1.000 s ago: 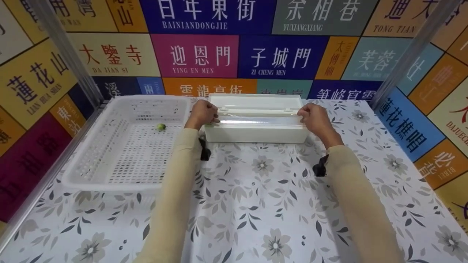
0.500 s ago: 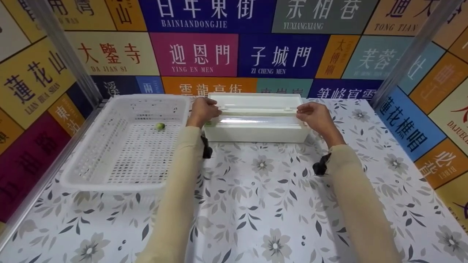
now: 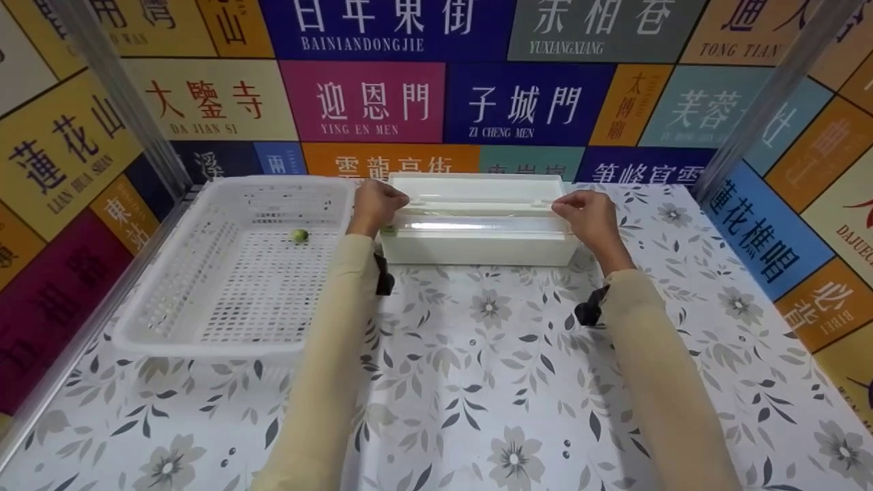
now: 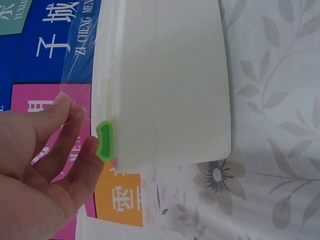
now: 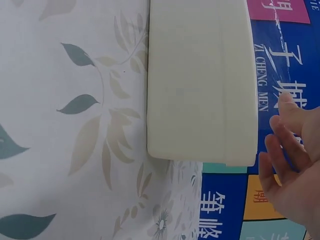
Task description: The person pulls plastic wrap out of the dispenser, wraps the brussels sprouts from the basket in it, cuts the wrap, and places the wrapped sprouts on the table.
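A white cling film dispenser (image 3: 477, 251) stands at the back of the table, its lid (image 3: 477, 187) raised behind. Clear cling film (image 3: 484, 224) stretches across its top between my two hands. My left hand (image 3: 373, 208) pinches the film's left corner between thumb and fingertips, above the dispenser's left end. Beside those fingers, a green slider (image 4: 105, 141) sits on the dispenser's edge in the left wrist view. At the opposite end, my right hand (image 3: 590, 215) pinches the other corner with thumb and forefinger, its remaining fingers loosely bent. The roll inside is largely hidden.
Left of the dispenser is a white perforated plastic basket (image 3: 211, 350) with one small green round fruit (image 3: 299, 236) inside. A floral cloth (image 3: 491, 382) covers the table. Sign-printed panels (image 3: 368, 102) rise behind and at both sides.
Both hands have risen slightly at the dispenser's ends, keeping hold of the film. My right hand has also shifted a little left. Basket and fruit stay in place.
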A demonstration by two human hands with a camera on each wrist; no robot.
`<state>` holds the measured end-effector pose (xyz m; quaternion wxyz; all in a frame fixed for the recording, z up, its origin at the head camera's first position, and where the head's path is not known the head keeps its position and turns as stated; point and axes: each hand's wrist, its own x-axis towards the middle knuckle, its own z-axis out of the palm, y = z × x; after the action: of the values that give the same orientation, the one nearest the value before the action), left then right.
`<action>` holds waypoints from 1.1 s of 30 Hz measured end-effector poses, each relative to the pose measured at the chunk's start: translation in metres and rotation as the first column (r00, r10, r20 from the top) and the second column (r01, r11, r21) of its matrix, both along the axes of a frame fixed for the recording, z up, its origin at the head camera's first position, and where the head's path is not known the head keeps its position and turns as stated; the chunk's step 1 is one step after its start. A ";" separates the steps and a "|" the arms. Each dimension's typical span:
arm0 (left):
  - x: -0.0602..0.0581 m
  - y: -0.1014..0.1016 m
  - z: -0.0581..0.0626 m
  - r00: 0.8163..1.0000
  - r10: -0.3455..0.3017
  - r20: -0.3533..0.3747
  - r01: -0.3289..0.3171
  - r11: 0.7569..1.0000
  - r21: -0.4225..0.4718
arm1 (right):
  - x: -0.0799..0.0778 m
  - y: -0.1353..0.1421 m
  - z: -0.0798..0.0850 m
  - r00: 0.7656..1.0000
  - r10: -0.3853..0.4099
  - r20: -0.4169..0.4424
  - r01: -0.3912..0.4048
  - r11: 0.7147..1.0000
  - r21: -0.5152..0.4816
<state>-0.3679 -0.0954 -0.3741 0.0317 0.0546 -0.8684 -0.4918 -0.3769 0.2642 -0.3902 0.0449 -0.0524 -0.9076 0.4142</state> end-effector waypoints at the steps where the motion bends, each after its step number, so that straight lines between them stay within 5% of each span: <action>1: 0.000 0.000 0.000 1.000 -0.006 -0.008 0.006 1.000 -0.008 | 0.000 0.000 0.000 1.000 0.000 0.001 0.000 1.000 0.000; 6: 0.000 0.000 0.002 0.999 -0.031 -0.033 0.030 0.999 -0.021 | 0.002 0.002 -0.001 0.999 0.038 0.008 -0.038 0.999 -0.026; 19: 0.000 -0.004 0.008 0.998 -0.068 -0.018 0.069 0.989 0.134 | 0.010 0.008 0.005 0.994 0.108 0.002 -0.107 0.988 -0.114; 33: 0.002 -0.008 0.010 0.995 -0.093 -0.041 0.098 0.986 0.132 | 0.008 0.003 0.017 0.998 0.069 0.005 -0.067 0.986 -0.155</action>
<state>-0.3656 -0.1037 -0.3644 0.0193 0.0066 -0.8345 -0.5506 -0.3685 0.2676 -0.3734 0.0217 -0.0269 -0.8742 0.4844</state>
